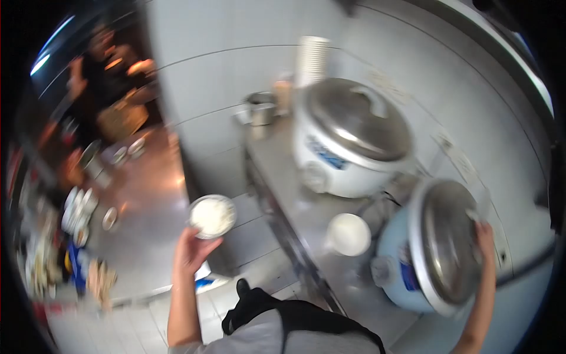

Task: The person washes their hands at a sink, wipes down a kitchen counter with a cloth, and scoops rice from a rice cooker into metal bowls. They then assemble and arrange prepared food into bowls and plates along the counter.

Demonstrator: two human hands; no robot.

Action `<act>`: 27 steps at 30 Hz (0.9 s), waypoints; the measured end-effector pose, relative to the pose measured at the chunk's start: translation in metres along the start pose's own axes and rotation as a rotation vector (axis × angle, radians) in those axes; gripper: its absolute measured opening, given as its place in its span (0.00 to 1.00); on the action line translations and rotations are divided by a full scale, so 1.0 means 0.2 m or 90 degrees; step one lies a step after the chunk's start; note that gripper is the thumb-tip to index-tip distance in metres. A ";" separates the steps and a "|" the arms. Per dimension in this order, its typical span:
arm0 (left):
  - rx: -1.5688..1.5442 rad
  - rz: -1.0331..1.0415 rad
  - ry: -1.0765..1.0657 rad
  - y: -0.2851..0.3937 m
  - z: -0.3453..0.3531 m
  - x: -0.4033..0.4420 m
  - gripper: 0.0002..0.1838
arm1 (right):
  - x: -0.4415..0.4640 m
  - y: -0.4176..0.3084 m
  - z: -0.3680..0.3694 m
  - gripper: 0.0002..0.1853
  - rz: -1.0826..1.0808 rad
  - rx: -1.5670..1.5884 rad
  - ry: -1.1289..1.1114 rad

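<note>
My left hand (196,248) holds a round bowl of white rice (212,217) over the gap between two metal counters. At the right, my right hand (484,236) has its fingers at the handle of the metal lid (451,242) on a light blue rice cooker (398,265). That lid sits on the cooker, and the fingertips are partly blurred. A white bowl (349,235) stands on the counter just left of this cooker. Behind it is a larger white rice cooker (345,171) with its metal lid (359,118) on.
Stacked white cups (312,62) and a metal container (260,109) stand at the back of the right counter (289,194). Small dishes (79,209) lie on the left counter (147,212). Another person (109,71) stands beyond it. Tiled floor shows below.
</note>
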State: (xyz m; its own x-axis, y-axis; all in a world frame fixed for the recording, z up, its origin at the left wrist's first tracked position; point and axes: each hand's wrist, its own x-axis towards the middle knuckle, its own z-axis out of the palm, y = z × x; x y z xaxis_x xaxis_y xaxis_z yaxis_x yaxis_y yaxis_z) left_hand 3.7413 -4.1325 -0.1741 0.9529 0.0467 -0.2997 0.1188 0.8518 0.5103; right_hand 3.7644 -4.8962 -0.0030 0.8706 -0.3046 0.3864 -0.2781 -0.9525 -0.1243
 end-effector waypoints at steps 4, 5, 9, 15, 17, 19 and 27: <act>-0.035 0.095 0.168 -0.01 -0.43 -0.01 0.23 | 0.27 0.15 0.03 0.26 -0.073 0.105 0.135; -0.037 0.126 0.189 -0.01 -0.54 0.00 0.24 | 0.16 -0.20 -0.02 0.26 -0.053 0.107 0.173; -0.042 0.218 0.367 0.00 -0.84 0.03 0.22 | -0.14 -1.34 0.17 0.24 -0.263 0.201 0.050; 0.783 0.049 0.603 0.12 -1.06 -0.11 0.39 | -0.81 -2.63 0.78 0.21 -0.466 0.489 -0.643; 0.950 0.082 0.512 0.20 -1.14 -0.21 0.55 | -1.06 -3.00 0.82 0.33 -0.466 0.461 -0.812; 1.074 0.170 0.383 0.27 -1.19 -0.26 0.60 | -1.32 -3.26 1.04 0.28 -0.532 0.552 -0.825; 1.101 0.222 0.087 0.53 -1.27 -0.10 0.71 | -1.80 -3.67 1.30 0.18 -0.591 0.439 -0.628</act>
State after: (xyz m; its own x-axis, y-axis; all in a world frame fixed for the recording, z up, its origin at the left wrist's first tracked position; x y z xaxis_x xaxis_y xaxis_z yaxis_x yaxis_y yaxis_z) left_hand 3.6640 -3.9107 -0.3184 0.9786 0.2051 -0.0142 0.1522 -0.6761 0.7209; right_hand 3.7597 -4.0875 -0.2883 0.6182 0.7723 -0.1462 0.4989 -0.5292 -0.6863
